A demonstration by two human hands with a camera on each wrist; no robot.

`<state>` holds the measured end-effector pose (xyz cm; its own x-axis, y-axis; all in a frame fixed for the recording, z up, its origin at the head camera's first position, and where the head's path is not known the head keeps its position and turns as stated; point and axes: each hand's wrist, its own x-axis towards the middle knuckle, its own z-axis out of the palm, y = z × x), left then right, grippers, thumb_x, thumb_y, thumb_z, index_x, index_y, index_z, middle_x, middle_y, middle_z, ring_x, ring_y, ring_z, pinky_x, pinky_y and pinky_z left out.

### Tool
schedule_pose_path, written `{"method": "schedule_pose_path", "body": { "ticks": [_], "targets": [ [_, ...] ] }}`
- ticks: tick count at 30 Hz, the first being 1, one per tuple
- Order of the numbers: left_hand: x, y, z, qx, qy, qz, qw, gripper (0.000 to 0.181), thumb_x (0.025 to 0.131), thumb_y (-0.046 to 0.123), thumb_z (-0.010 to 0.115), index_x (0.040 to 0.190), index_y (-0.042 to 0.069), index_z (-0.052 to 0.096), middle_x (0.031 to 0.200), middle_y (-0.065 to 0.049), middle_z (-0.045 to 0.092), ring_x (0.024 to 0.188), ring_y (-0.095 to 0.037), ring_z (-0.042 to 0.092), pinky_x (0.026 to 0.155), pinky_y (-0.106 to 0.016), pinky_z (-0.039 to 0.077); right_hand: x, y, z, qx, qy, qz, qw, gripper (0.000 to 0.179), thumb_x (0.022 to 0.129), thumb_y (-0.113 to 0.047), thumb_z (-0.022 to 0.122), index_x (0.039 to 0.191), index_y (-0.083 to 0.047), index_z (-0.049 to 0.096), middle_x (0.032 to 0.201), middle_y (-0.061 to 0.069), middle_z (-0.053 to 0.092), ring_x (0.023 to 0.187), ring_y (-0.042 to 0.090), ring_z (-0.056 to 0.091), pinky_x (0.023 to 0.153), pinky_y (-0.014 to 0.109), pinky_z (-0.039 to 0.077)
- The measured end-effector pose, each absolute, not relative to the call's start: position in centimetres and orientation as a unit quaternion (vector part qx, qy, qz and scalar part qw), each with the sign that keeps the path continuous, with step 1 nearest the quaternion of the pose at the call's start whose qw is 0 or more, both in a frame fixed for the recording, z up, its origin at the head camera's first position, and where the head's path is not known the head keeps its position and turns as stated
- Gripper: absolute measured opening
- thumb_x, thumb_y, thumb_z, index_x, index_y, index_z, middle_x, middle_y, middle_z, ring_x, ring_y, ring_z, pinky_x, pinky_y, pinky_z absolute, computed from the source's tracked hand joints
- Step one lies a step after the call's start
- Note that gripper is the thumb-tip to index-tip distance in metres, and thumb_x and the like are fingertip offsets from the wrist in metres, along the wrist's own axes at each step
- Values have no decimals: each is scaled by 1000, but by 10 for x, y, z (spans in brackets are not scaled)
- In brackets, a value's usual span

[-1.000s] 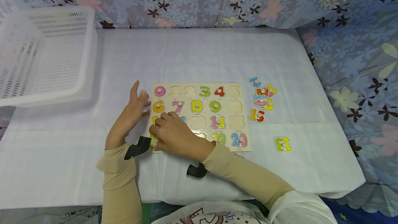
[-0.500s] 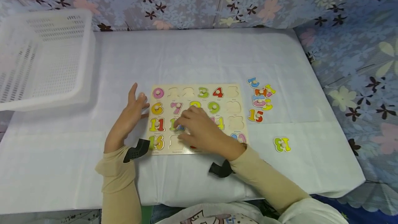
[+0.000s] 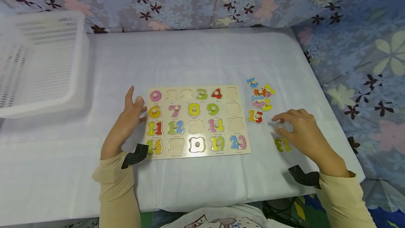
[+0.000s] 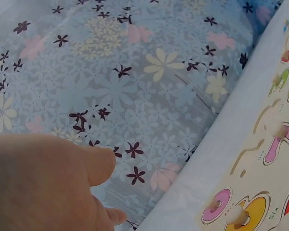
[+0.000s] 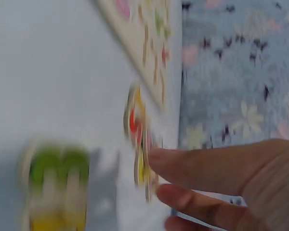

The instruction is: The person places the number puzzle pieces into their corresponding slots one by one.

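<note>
A pale wooden number puzzle board [image 3: 202, 154] lies mid-table, with several knobbed number pieces in its slots, among them the green and yellow 16 [image 3: 155, 146] at bottom left. My left hand [image 3: 126, 120] stays at the board's left edge, fingers extended and holding nothing. My right hand [image 3: 305, 134] is over the table right of the board, thumb and fingers apart with nothing between them. Right beside its thumb lies the green and yellow 13 piece [image 3: 281, 145], blurred in the right wrist view. The red and yellow 15 piece [image 3: 255, 116] lies left of its fingertips.
Behind the 15, loose number pieces partly overlap, including a yellow 5 [image 3: 267, 105]; a blue piece [image 3: 252, 82] lies farthest back. A white plastic basket [image 3: 80, 73] stands at the left. Floral cloth [image 3: 190, 2] hangs behind the table.
My right hand has left the 16 at the board's lower left and swept across to the right, near the 13 piece. The board's lower rows are now uncovered. My left hand keeps its place.
</note>
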<state>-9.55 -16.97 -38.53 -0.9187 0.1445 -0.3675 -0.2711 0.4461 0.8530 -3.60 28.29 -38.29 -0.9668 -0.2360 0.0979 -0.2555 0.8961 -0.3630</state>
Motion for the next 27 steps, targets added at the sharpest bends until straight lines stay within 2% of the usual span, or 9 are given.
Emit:
{"method": "schedule_pose_path", "body": {
  "ticks": [5, 8, 12, 17, 22, 27],
  "targets": [
    [-94, -173, -386, -43, 830, 522, 194, 71, 101, 56, 24, 150, 32, -22, 154, -27, 21, 133, -42, 38, 109, -62, 18, -26, 296, -380, 90, -985, 141, -44, 30, 75, -25, 84, 95, -7, 71, 83, 6, 63, 92, 38, 53, 84, 63, 33],
    [-92, -175, -386, -46, 833, 518, 191, 72, 101, 57, 24, 150, 31, -22, 154, -28, 21, 132, -44, 38, 108, -64, 17, -25, 292, -382, 85, -986, 130, -52, 37, 74, -33, 84, 96, -7, 70, 83, 7, 63, 91, 36, 53, 84, 62, 35],
    [-91, -175, -385, -46, 831, 521, 190, 72, 101, 56, 24, 151, 31, -22, 154, -28, 21, 132, -44, 38, 108, -64, 17, -32, 281, -388, 108, -984, 141, -18, 37, 74, -27, 85, 99, -5, 70, 92, 12, 65, 97, 38, 53, 84, 61, 37],
    [-93, -174, -386, -43, 826, 528, 192, 72, 101, 55, 25, 151, 31, -21, 154, -26, 21, 134, -41, 37, 109, -62, 17, -51, 265, -396, 152, -977, 150, 10, 44, 74, -21, 85, 111, -2, 69, 107, 17, 62, 104, 40, 50, 84, 60, 39],
    [-94, -172, -386, -46, 825, 529, 195, 71, 102, 55, 25, 151, 33, -21, 155, -25, 21, 134, -41, 38, 109, -63, 17, -67, 257, -402, 171, -974, 144, 22, 46, 73, -18, 86, 112, 1, 69, 106, 16, 60, 102, 39, 49, 80, 56, 40],
    [-95, -171, -385, -42, 823, 533, 192, 71, 102, 53, 26, 151, 31, -20, 155, -24, 20, 136, -38, 35, 110, -60, 19, -74, 256, -406, 175, -973, 147, 30, 40, 72, -14, 86, 107, 0, 72, 102, 15, 61, 99, 38, 48, 80, 56, 40]
  ]
}}
